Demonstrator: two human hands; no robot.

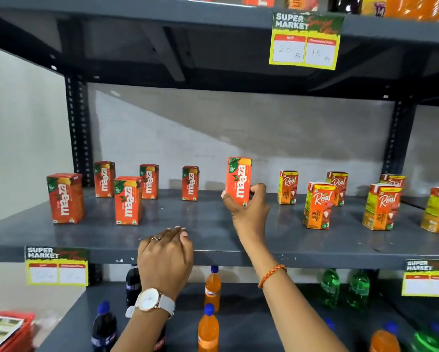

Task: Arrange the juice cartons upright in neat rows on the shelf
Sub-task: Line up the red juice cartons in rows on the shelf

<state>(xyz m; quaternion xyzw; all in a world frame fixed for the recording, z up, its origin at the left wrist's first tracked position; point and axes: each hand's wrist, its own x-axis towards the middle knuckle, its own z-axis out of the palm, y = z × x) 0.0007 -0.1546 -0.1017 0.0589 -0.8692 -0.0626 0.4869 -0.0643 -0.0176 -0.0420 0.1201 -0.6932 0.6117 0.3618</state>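
My right hand [249,209] grips a red Maaza carton [238,180] upright above the middle of the grey shelf [213,224]. My left hand [166,255] rests on the shelf's front edge, fingers curled, holding nothing. Several more Maaza cartons stand upright on the left, one at the front left [65,198], one beside it [127,200], and others behind [190,183]. Several orange and yellow Real cartons stand upright on the right, such as one near the front [318,205] and another [382,207] further right.
An upper shelf with a price tag [306,40] overhangs closely. Below, soft drink bottles stand: orange [208,329], dark cola [104,326] and green [330,288]. A price tag [57,266] hangs on the shelf's front edge at left. Black uprights [77,133] frame the sides.
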